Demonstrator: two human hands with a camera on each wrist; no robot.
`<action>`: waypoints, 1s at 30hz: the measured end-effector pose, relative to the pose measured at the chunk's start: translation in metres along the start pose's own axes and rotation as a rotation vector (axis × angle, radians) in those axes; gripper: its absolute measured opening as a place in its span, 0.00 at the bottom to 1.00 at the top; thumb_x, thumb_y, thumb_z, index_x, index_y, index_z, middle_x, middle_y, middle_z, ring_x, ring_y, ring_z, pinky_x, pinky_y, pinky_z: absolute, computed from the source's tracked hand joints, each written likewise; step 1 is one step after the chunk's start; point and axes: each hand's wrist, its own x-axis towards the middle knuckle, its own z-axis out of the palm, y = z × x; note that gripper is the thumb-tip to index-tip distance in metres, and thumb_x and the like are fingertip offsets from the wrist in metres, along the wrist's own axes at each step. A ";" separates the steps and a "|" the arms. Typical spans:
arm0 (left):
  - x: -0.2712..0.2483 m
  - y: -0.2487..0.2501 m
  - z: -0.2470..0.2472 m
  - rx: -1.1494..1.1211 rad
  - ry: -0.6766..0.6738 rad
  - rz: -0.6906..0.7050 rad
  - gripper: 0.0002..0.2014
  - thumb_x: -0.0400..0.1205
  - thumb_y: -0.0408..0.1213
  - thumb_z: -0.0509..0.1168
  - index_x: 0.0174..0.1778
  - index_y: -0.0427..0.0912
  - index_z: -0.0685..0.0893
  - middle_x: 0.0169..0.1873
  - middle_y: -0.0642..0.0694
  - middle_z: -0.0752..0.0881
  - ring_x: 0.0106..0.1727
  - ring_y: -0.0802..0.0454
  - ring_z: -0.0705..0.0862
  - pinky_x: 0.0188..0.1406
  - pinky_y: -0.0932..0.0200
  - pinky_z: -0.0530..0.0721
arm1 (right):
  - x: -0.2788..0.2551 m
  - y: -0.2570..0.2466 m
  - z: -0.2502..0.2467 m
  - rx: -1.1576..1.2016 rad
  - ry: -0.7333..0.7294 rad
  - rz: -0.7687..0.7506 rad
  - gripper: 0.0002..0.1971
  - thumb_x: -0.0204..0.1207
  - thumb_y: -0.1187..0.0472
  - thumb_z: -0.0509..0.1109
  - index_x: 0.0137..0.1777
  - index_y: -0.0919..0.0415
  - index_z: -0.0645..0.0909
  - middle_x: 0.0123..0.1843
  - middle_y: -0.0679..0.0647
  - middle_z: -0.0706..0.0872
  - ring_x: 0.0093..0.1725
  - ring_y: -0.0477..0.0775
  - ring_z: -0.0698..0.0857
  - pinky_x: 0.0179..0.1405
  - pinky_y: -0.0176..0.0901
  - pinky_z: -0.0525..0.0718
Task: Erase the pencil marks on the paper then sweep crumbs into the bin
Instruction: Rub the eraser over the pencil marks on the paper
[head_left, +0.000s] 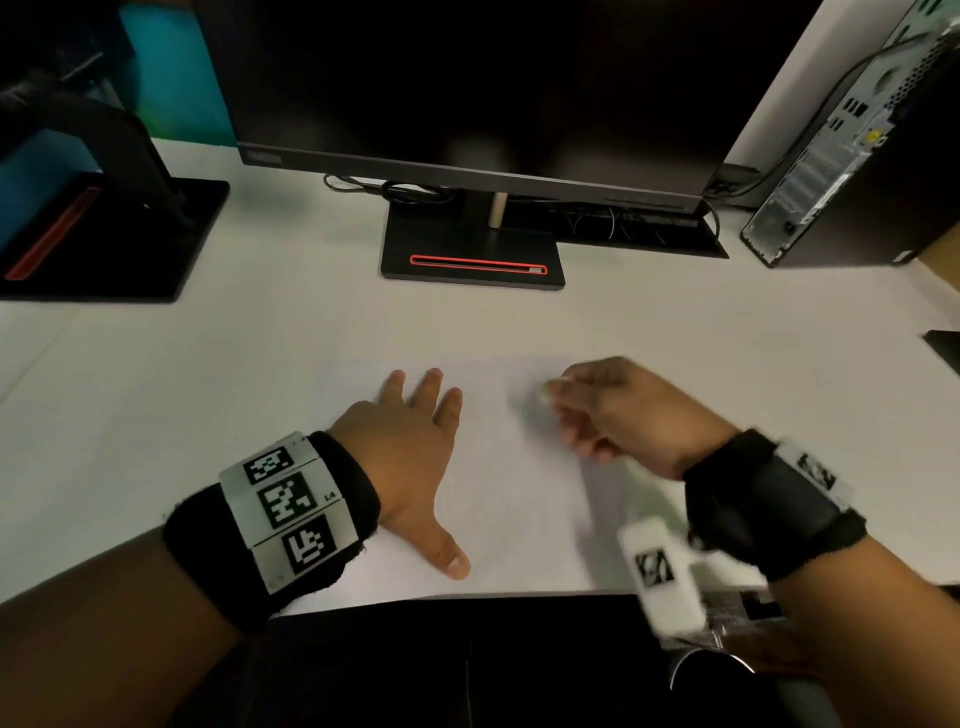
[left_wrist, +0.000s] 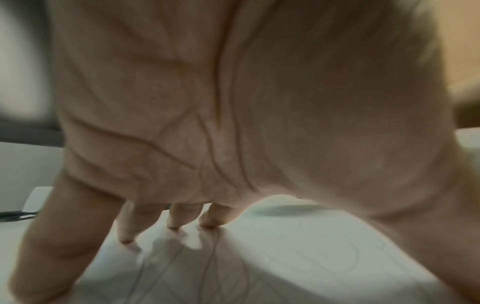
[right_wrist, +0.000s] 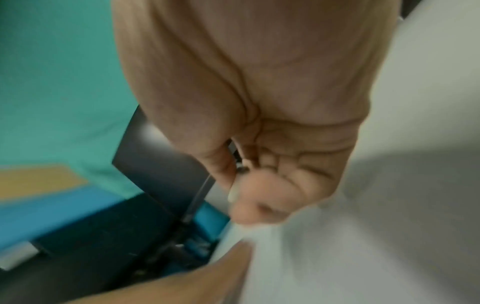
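Paper lies at the worktop's near edge, pinned by the flat, spread left hand. Right hand pinches a pale eraser on the sheet's far right; hard rubbing could crease the unpinned side.

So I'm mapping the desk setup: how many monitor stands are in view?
2: one black stand centred behind the paper, another at the desk's far left. Others may lie outside the frame.

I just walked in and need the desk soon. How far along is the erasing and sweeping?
Nothing looks finished. Left hand presses the paper flat; right hand, blurred, pinches a small white eraser. Faint pencil lines remain, so erasing continues. Sweeping is left; no bin is visible.
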 end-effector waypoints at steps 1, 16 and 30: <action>0.000 0.000 0.000 0.000 0.002 -0.001 0.79 0.58 0.80 0.72 0.85 0.42 0.25 0.84 0.42 0.24 0.86 0.33 0.32 0.79 0.35 0.67 | -0.015 0.002 0.019 0.270 -0.116 0.076 0.14 0.86 0.56 0.69 0.39 0.61 0.81 0.35 0.61 0.89 0.31 0.57 0.86 0.28 0.40 0.84; -0.005 0.007 0.004 0.011 -0.004 0.020 0.79 0.59 0.79 0.72 0.85 0.40 0.26 0.84 0.40 0.24 0.86 0.31 0.33 0.79 0.36 0.67 | -0.044 0.027 0.062 1.180 -0.055 0.217 0.13 0.84 0.57 0.65 0.55 0.70 0.79 0.57 0.74 0.89 0.53 0.68 0.91 0.56 0.54 0.90; -0.008 0.006 0.007 0.006 0.018 0.030 0.78 0.59 0.79 0.72 0.85 0.42 0.26 0.84 0.43 0.24 0.87 0.34 0.32 0.78 0.37 0.68 | -0.016 0.021 0.027 1.242 0.124 0.129 0.14 0.87 0.60 0.64 0.40 0.63 0.80 0.59 0.69 0.85 0.61 0.66 0.88 0.59 0.53 0.89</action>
